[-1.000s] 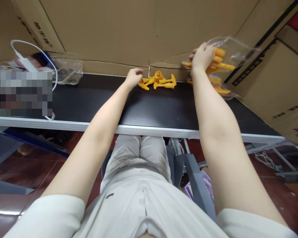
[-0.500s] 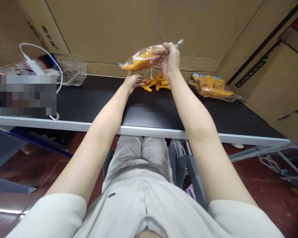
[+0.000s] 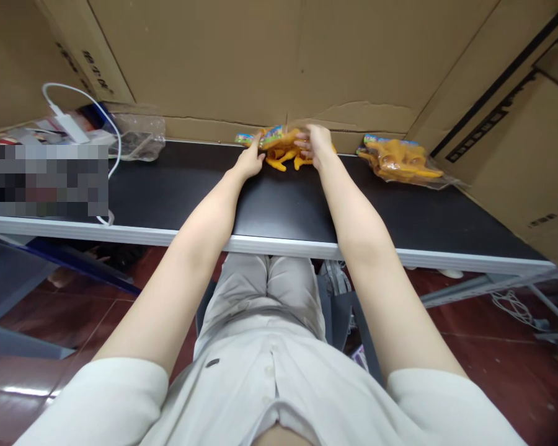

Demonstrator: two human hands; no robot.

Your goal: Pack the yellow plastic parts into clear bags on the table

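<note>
Head view: both hands out at the far edge of the table (image 3: 279, 210), hard against the cardboard (image 3: 242, 56). Right hand (image 3: 317, 144) closed on a clear bag (image 3: 273, 137) of orange toys, pressing it down over the loose toys (image 3: 283, 160) lying there. Left hand (image 3: 251, 162) flat beside it, fingertips touching the bag's near end, grasping nothing that shows. Best handled, by the look of it, with the bag kept low and level, pinched at the plastic rather than the toys inside, left hand steadying the loose pieces so none skid off. Bag well filled with orange parts, printed card strip along its top. Second bag (image 3: 402, 162) of the same toys well apart to the right, lying flat, untouched. Empty-looking clear bag (image 3: 137, 136) far left, near a white cable (image 3: 81, 102).
</note>
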